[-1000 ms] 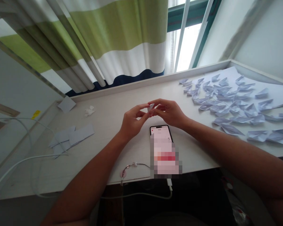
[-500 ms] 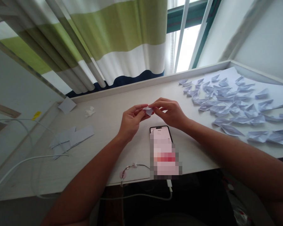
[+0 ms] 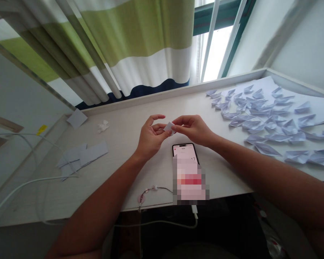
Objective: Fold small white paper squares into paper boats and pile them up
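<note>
A small folded piece of white paper [image 3: 169,126] is pinched between my two hands above the middle of the table. My left hand [image 3: 151,138] grips its left side with thumb and fingers, while the index finger is raised off it. On the right edge, the thumb and fingers of my right hand [image 3: 193,128] close on the same paper. Part of the paper is hidden behind the fingertips. Just below the hands lies a phone [image 3: 185,149] with its screen lit, partly blurred out.
Many folded paper boats [image 3: 255,124] cover the right side of the white table [image 3: 129,118]. Flat paper sheets [image 3: 83,158] lie at left, near a crumpled tissue [image 3: 103,126] and a single square sheet [image 3: 77,118]. A white cable [image 3: 162,223] runs to the phone, which has a beaded strap [image 3: 147,190].
The folded paper has turned in my hands, and now a flat face points up. My left index finger has lifted away from it. The view has shifted slightly.
</note>
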